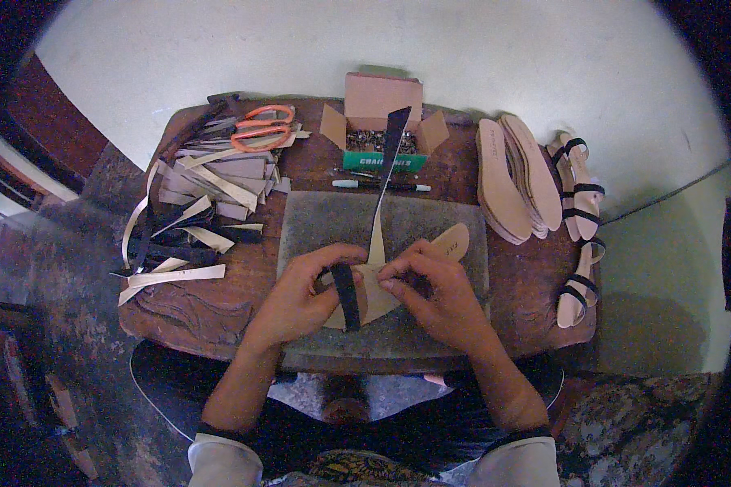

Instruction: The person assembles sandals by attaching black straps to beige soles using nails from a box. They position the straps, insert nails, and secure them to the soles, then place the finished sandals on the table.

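Observation:
A tan insole (pixel 452 242) lies slanted on the grey board in front of me, with a black band (pixel 347 297) across its front part. My left hand (pixel 300 296) is closed on the insole's left side, its thumb at the black band. From between my hands a long strap (pixel 394 146) rises, black at the top and cream on its lower, twisted part. My right hand (pixel 439 292) pinches with thumb and forefinger just over the insole, beside the strap's foot. What lies between those fingertips is hidden.
Orange-handled scissors (pixel 264 130) rest on piled strips (pixel 219 174) at the left. Behind the grey board (pixel 309 219) stand a pen (pixel 382 186) and an opened box (pixel 384 159) of small metal nails. Stacked insoles (pixel 503 183) and strapped sandals (pixel 581 191) line the wooden table's right side.

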### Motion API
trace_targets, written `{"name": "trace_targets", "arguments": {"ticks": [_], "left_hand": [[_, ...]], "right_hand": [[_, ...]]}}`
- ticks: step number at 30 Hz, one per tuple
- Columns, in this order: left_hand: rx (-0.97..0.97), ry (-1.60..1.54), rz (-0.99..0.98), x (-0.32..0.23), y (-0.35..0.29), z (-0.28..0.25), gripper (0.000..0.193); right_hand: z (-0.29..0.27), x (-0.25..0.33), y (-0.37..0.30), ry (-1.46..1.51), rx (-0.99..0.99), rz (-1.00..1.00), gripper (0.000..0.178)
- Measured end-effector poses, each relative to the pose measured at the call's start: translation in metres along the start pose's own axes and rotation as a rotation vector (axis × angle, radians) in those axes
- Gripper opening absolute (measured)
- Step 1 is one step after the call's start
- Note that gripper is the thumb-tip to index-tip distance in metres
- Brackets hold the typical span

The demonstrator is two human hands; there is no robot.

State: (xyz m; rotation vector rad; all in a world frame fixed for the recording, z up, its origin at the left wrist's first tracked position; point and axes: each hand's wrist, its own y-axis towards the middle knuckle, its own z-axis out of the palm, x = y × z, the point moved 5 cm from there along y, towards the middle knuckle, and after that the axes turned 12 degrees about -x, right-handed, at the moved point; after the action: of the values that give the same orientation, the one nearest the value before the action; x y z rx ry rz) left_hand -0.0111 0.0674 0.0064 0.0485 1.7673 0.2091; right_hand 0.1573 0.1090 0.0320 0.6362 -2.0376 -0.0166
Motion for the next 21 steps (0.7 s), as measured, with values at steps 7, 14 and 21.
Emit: {"name": "trace_targets", "arguments": {"ticks": [7,14,21], "left_hand": [[0.004,-0.047,-0.035,0.000,0.000,0.001,0.030],[0.014,-0.043,-0.025,0.000,0.000,0.000,0.028],[0.003,-0.050,-0.022,-0.004,0.000,0.001,0.026]], "right_hand": [[-0.003,-0.005,0.000,-0.014,-0.066,0.023,0.027],[-0.002,-0.006,0.001,0.023,-0.063,0.031,0.037],[0.001,-0.013,-0.001,0.047,0.045,0.210,0.030]]}}
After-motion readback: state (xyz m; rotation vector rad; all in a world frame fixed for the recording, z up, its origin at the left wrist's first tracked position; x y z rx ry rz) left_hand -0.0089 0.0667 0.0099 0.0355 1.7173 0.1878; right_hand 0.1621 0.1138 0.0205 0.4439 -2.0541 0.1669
